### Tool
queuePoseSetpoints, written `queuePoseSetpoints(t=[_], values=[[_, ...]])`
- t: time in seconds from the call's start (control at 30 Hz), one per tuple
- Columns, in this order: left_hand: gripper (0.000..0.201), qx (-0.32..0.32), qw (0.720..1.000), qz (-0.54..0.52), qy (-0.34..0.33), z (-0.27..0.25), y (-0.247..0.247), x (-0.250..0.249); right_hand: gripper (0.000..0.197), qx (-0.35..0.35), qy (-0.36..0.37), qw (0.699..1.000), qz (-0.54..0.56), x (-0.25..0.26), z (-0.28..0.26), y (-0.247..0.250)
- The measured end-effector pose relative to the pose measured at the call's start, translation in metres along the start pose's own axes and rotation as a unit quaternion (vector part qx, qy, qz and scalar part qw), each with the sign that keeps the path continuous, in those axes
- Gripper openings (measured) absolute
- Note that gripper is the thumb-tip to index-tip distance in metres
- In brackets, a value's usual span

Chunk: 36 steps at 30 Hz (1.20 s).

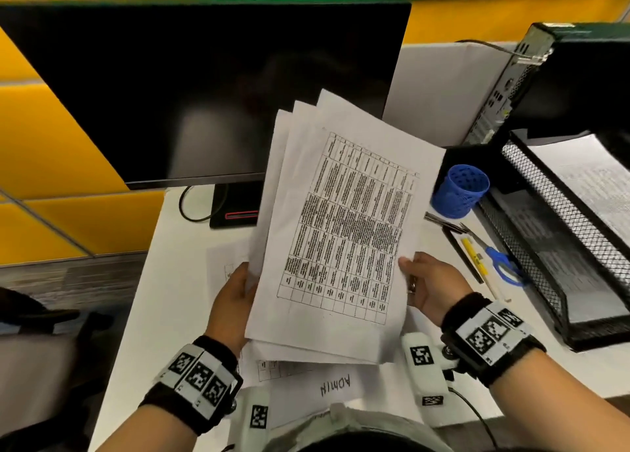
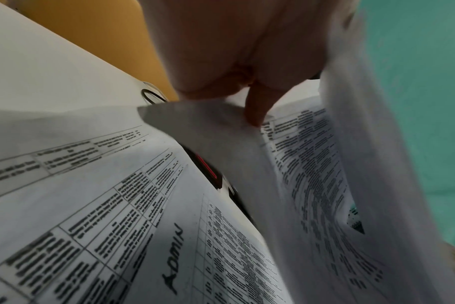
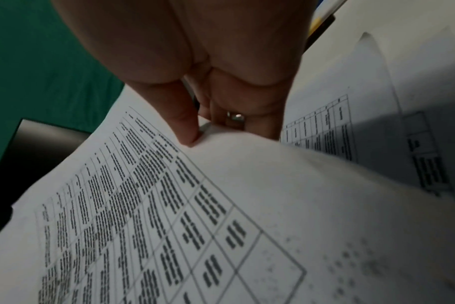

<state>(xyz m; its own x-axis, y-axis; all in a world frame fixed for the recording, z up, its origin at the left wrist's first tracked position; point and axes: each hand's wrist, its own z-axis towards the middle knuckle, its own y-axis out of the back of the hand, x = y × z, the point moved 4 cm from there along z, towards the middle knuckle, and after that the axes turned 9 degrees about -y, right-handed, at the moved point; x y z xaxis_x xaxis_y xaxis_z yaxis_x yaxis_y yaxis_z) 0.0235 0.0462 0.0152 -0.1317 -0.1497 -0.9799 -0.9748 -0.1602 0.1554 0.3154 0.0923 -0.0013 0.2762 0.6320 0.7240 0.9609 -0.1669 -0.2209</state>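
A fanned bundle of printed sheets (image 1: 337, 220) with dense tables is held up above the white desk (image 1: 163, 281). My left hand (image 1: 235, 298) grips the bundle's left edge, its thumb hidden behind the paper. My right hand (image 1: 426, 281) pinches the right edge, thumb on the top sheet. In the left wrist view a finger (image 2: 255, 107) presses a lifted sheet (image 2: 221, 131). The right wrist view shows my thumb (image 3: 185, 123) on the top sheet (image 3: 195, 205) and a ringed finger beneath.
More sheets lie flat on the desk, one handwritten "ADMIN" (image 1: 335, 385). A dark monitor (image 1: 204, 87) stands behind. At right are a blue mesh pen cup (image 1: 460, 191), blue-handled scissors (image 1: 501, 264), pens, a black mesh paper tray (image 1: 545, 247) and a computer tower (image 1: 545, 76).
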Motion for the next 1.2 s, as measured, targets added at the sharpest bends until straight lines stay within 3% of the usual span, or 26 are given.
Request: queuePoseSetpoints(t=[0.07,0.13,0.17,0.27,0.33,0.43,0.47,0.53,0.57,0.73,0.83,0.97,1.07,1.2], values=[[0.020,0.018,0.992,-0.115,0.039,0.000,-0.005,-0.002,0.014,0.014,-0.002,1.000,-0.001,-0.001,-0.001,-0.012],[0.035,0.022,0.979,-0.189,0.068,-0.002,-0.007,-0.006,0.026,0.042,-0.008,0.999,-0.008,-0.004,-0.003,-0.025],[0.029,0.024,0.968,-0.234,0.085,-0.002,-0.010,-0.008,0.032,0.049,-0.007,0.999,-0.023,-0.005,-0.003,-0.030],[0.014,0.045,0.976,-0.187,0.098,-0.002,-0.010,-0.010,0.037,0.020,-0.001,0.997,-0.070,-0.009,0.000,-0.032],[0.034,0.041,0.985,-0.141,0.089,0.000,-0.004,-0.009,0.033,-0.006,0.020,0.994,-0.107,-0.008,0.000,-0.029],[0.073,0.110,0.985,-0.128,0.039,0.006,0.003,-0.017,0.035,-0.005,0.042,0.991,-0.131,-0.003,-0.007,-0.029],[0.069,0.113,0.989,-0.090,0.016,0.008,0.006,-0.019,0.036,0.007,0.050,0.991,-0.125,-0.001,-0.011,-0.031],[0.032,0.089,0.995,-0.022,-0.026,0.015,0.010,-0.027,0.037,0.023,0.076,0.988,-0.135,0.005,-0.020,-0.037],[0.028,0.071,0.996,-0.001,-0.052,0.017,0.010,-0.033,0.036,0.025,0.096,0.983,-0.154,0.009,-0.026,-0.042],[0.030,-0.012,0.984,-0.005,-0.180,0.009,0.007,-0.068,0.026,-0.014,0.229,0.958,-0.174,0.033,-0.054,-0.057],[0.031,-0.012,0.966,-0.009,-0.258,-0.001,0.003,-0.080,0.022,-0.035,0.296,0.943,-0.148,0.049,-0.066,-0.058],[0.060,0.014,0.966,-0.004,-0.259,0.001,0.004,-0.069,0.040,-0.011,0.304,0.935,-0.181,0.048,-0.067,-0.058],[0.042,0.012,0.974,0.006,-0.228,0.004,0.003,-0.064,0.033,-0.007,0.305,0.938,-0.163,0.048,-0.066,-0.055],[0.036,-0.010,0.974,0.012,-0.224,0.006,0.000,-0.071,0.039,-0.022,0.329,0.926,-0.182,0.051,-0.068,-0.065]])
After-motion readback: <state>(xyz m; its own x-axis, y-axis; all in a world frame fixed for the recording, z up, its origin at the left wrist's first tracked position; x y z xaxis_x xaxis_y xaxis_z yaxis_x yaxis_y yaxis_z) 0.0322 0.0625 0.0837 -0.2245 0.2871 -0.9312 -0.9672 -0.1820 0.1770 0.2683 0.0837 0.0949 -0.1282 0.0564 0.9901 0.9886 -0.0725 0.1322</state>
